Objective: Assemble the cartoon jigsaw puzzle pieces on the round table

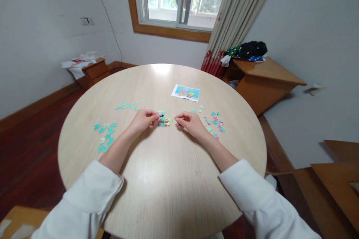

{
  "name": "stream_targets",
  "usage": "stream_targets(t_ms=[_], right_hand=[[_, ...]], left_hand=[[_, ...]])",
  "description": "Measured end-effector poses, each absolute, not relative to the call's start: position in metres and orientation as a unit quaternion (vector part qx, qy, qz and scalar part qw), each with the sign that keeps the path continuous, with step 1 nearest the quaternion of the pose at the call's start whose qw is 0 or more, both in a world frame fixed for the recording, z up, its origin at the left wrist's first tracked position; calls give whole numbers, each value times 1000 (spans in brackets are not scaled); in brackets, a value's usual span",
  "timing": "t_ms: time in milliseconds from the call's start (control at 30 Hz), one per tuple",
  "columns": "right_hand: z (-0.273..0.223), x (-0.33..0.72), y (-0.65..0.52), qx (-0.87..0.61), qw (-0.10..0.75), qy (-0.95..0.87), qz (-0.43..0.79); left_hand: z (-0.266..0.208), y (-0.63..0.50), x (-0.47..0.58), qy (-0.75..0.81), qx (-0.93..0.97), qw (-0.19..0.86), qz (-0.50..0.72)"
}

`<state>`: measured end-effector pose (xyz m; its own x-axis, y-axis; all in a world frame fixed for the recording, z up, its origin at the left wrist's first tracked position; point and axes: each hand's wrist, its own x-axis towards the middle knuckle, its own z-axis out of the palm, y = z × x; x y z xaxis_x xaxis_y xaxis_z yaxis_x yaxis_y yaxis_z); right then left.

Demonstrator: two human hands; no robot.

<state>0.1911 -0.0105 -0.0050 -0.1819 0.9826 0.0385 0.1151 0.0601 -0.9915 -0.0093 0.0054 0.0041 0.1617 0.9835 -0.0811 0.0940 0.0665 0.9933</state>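
Working flat on the round table should help, the printed picture sheet in sight. The left hand bunches its fingertips at the left edge of the jigsaw section, the right hand just off its right; whether either pinches a piece, I cannot tell. Best press straight down.

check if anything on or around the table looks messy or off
Nothing on the table stands out; the loose puzzle pieces lie in groups. Only the cloth heap on the right-hand cabinet looks untidy, bunched up rather than folded.
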Motion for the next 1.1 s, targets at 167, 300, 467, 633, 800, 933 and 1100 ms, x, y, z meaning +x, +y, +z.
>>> stream_targets(t_ms=[167, 300, 467, 633, 800, 933, 1100], right_hand=[[-6, 190, -10, -466, 424, -590, 504], [-6, 189, -12, -441, 401, -618, 513], [-1, 186, -16, -435, 378, -638, 511], [1, 187, -16, -447, 381, -648, 485], [-4, 195, -7, -506, 441, -614, 416], [-7, 201, -1, -529, 461, -601, 384], [-7, 201, -1, -532, 454, -608, 377]], left_hand=[[5, 2, -6, 482, 576, 536, 385], [9, -3, -3, 460, 608, 541, 355], [7, -4, -1, 461, 620, 543, 328], [6, -3, 0, 465, 628, 527, 334], [8, 0, -2, 500, 571, 495, 423], [5, 5, -6, 554, 560, 413, 457], [-9, 9, -11, 565, 683, 241, 395]])
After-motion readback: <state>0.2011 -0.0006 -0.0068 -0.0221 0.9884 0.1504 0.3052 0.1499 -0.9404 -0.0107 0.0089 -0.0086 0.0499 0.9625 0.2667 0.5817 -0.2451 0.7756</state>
